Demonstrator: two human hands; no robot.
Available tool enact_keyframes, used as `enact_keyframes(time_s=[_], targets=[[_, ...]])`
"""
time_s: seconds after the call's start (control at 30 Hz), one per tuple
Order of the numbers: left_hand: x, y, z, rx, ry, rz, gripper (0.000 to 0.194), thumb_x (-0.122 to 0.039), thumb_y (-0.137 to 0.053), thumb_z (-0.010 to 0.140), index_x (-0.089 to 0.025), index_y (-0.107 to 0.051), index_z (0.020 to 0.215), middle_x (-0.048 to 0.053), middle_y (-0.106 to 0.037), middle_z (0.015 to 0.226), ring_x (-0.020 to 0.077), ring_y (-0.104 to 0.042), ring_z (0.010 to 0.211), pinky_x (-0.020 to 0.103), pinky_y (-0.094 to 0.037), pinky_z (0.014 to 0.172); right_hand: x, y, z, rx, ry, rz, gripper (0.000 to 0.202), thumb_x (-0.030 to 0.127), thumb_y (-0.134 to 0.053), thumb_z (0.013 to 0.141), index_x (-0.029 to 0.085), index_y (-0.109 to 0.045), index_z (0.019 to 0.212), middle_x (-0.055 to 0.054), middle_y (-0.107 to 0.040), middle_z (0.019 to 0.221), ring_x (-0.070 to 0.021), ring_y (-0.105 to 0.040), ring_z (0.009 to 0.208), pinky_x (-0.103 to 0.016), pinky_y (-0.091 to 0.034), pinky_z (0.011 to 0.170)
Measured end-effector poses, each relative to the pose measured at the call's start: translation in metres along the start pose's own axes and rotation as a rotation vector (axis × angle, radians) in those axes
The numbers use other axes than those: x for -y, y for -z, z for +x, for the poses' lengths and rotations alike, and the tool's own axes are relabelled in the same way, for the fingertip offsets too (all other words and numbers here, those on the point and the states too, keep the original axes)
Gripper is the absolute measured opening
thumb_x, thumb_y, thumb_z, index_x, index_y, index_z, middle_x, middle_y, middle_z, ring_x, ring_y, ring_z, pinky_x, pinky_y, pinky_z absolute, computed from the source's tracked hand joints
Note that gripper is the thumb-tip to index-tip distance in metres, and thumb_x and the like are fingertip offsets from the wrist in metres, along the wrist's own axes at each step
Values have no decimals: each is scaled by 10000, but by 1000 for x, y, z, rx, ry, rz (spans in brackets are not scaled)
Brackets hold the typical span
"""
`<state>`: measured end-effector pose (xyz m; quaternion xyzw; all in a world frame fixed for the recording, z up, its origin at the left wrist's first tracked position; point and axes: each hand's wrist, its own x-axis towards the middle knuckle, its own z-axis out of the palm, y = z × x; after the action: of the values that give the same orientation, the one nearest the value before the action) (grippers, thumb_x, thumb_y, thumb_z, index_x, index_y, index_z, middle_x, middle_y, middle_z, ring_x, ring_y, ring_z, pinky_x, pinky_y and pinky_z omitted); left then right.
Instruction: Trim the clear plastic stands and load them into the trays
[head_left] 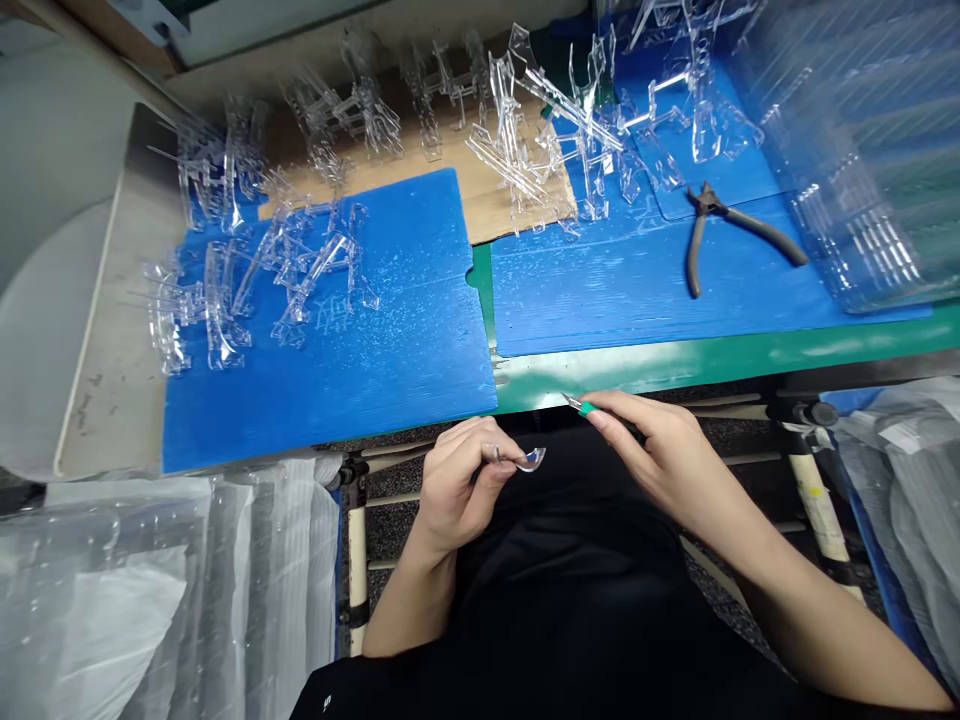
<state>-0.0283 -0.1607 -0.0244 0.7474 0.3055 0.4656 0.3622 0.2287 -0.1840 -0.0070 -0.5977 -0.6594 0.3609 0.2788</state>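
Observation:
My left hand (466, 480) pinches a small clear plastic part (532, 460), whose curved end pokes out past the thumb and forefinger. The rest of that part is hidden by my fingers. In my right hand (651, 440) is a craft knife (587, 407) with a green collar, its thin blade pointing left toward the plastic part. Blade and part are apart. Both hands are over my lap, just in front of the table's green edge (615, 378).
Clear molded plastic pieces lie in clusters (300, 260) on blue sheets (405, 350) and on cardboard (457, 150). Nippers (709, 205) rest on the right sheet beside a stack of clear trays (862, 200). Wrapped white stacks (247, 560) flank me at both sides.

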Motion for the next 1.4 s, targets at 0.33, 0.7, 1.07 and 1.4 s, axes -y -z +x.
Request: enact_keyframes(time_s=[0.33, 0.7, 1.07, 1.4], targets=[[-8, -1, -5, -4, 162, -166, 315, -369, -551, 1169, -172, -712, 984, 36, -656, 771, 155, -574, 673, 296, -442, 652, 28, 11, -5, 10, 184, 5, 255, 263, -570, 1173, 220, -738, 1360, -85, -826, 1289, -251, -800, 1148, -367, -605, 996], [-12, -4, -4, 22, 142, -213, 493, -477, -433, 1200, -170, -686, 909, 43, -633, 741, 153, -587, 649, 291, -455, 606, 44, 13, -14, 64, 501, -104, 389, 191, -527, 1173, 216, -565, 1559, -24, -669, 1005, -144, -611, 728, -290, -458, 650], [-16, -7, 3, 26, 53, -190, 521, -480, -407, 1206, -187, -618, 831, 27, -638, 681, 144, -597, 610, 302, -469, 613, 49, 15, -16, 135, 480, 20, 499, 157, -501, 1173, 254, -517, 1662, -1, -622, 967, -123, -583, 729, -277, -423, 630], [-16, -5, 1, 15, 66, -187, 519, -472, -407, 1206, -194, -631, 830, 39, -661, 684, 164, -610, 620, 323, -483, 642, 52, 6, -19, 134, 420, 207, 506, 129, -524, 1156, 304, -570, 1629, -3, -642, 991, -114, -602, 730, -243, -495, 669]])
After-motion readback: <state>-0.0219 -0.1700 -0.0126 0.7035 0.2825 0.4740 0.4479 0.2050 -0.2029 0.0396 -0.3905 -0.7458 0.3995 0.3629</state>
